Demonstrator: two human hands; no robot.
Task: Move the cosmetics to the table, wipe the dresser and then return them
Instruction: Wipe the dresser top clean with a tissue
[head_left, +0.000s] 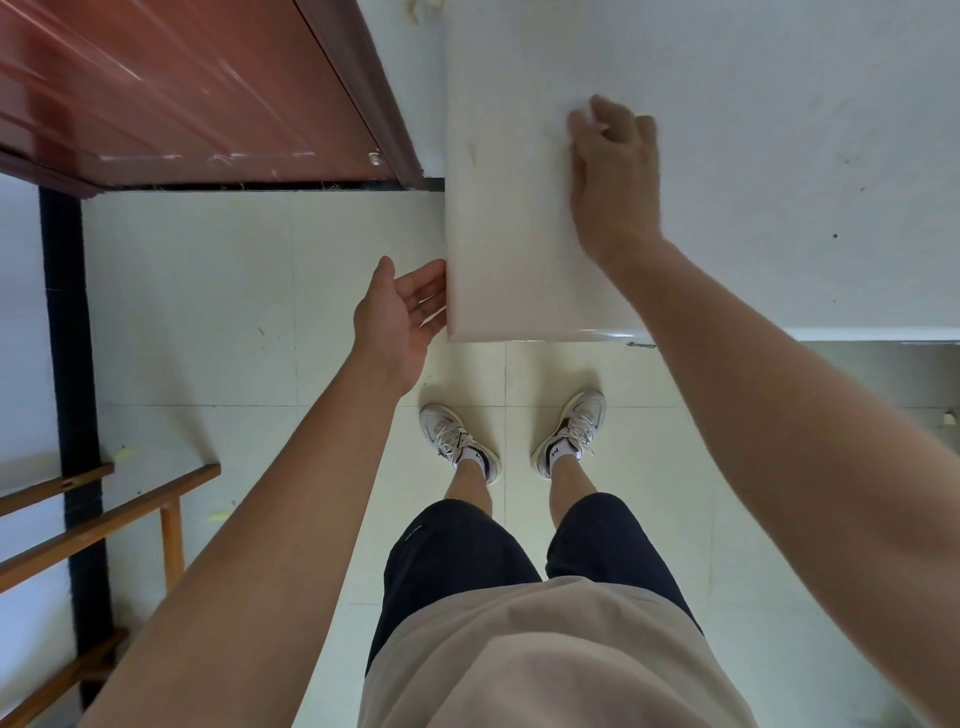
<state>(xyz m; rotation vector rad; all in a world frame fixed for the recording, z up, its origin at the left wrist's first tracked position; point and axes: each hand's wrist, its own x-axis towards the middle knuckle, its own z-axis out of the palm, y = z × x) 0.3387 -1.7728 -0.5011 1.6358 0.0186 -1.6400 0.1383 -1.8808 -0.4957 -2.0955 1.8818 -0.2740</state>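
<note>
- Dresser (498, 234): white top, rigid, probably slick.
- Wipe (582, 115): on the dresser top; looks soft and light; best bunched under fingertips.
- Right hand (613, 171): fingers curled, pinching wipe.
- Left hand (400, 312): spread, cupped at dresser's edge.

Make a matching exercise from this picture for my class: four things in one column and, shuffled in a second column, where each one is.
Column A
1. left hand
2. right hand
3. sneakers
4. wooden frame

Column B
a. on the floor tiles, in front of the dresser
b. lower left corner of the view
c. open, beside the dresser's left edge
d. on the dresser top, pinching a wipe

Pairs: 1-c, 2-d, 3-a, 4-b
</note>
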